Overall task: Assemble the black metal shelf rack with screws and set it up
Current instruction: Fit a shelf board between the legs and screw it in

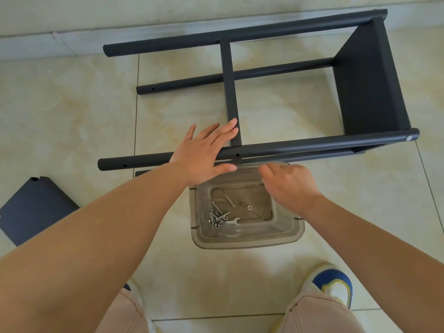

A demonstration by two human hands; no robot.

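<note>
Shoes [334,283] and trouser legs are sitting at the bottom edge, cut off by the frame. Just beyond, a clear tub [245,239] is resting on the tile floor [72,104], w/ screws [217,216], a small wrench [235,221] and a washer [249,207] lying in its bottom. Right hand [288,183] is hovering over the tub's far rim, blurred, fingers loosely curled; can't tell if it's holding anything. It's covering part of the tub's far-right corner. Left hand [204,152] is reaching out flat, fingers straight and spread, lying on the near tube of the rack [264,92] and blocking a stretch of it. Rack is lying on its side across the floor, beyond the tub, approx. centre to right: four tubes, one shelf fixed at the right end, a thin panel edge-on mid-way. A loose dark panel [36,207] is lying at left, partly hidden by the left forearm. A wall's base is running along the far edge.
</note>
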